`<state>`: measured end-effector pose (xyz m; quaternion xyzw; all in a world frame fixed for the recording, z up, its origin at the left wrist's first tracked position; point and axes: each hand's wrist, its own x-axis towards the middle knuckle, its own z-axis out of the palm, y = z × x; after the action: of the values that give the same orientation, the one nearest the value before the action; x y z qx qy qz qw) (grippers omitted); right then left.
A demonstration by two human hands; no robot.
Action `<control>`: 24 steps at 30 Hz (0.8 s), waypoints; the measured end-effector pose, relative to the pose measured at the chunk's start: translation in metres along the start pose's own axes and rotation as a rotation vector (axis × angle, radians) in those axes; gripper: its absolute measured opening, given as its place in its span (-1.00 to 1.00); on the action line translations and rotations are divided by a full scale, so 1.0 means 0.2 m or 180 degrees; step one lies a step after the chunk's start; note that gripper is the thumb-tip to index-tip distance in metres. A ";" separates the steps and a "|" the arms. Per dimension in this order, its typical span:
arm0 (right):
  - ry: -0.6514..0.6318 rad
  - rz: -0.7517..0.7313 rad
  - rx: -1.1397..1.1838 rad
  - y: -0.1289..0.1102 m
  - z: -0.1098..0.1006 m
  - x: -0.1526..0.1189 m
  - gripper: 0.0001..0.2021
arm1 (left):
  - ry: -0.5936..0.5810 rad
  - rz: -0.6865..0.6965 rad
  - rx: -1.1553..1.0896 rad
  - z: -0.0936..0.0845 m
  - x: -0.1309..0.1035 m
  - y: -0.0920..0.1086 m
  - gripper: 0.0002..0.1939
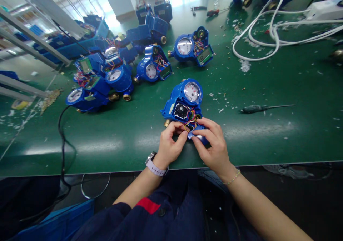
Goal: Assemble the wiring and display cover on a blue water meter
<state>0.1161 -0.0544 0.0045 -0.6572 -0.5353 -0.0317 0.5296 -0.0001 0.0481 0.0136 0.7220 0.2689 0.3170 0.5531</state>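
Note:
A blue water meter (pixel 175 94) with a round white dial lies on the green bench in front of me, its side housing uncovered. Inside the housing sit a black part (pixel 181 110) and a bundle of thin coloured wires (pixel 192 116). My left hand (pixel 173 141) pinches at the wires by the housing's near edge. My right hand (pixel 213 141) has its fingers closed on a small blue piece (pixel 197 132) beside them, perhaps part of the meter's cover. Fingertips hide much of what both hands grip.
Several other blue water meters (pixel 151 68) stand to the left and behind, some with wires and displays exposed. A screwdriver (pixel 253 109) lies at the right. White cable (pixel 276 37) loops at the back right, near pliers (pixel 199 8) and scraps. Black cable (pixel 63 137) crosses the bench's front edge.

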 end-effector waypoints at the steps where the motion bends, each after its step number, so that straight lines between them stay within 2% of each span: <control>1: 0.0007 -0.0004 -0.0002 0.00 0.00 0.00 -0.93 | 0.0007 0.0011 0.0009 0.00 0.00 0.00 -0.89; 12: -0.0031 -0.0020 -0.0002 0.00 0.00 0.00 -0.93 | -0.0064 0.0101 0.0092 0.00 0.01 0.01 -0.88; 18: -0.0033 -0.0008 0.0024 -0.01 0.00 0.00 -0.93 | -0.0119 0.0038 -0.0181 0.00 0.01 0.01 -0.82; 24: -0.0037 0.0012 0.0034 0.00 0.00 0.00 -0.93 | -0.0003 -0.0109 -0.0233 0.00 0.01 0.01 -0.82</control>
<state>0.1151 -0.0541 0.0046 -0.6555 -0.5374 -0.0240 0.5300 0.0015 0.0481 0.0149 0.6967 0.2692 0.3168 0.5846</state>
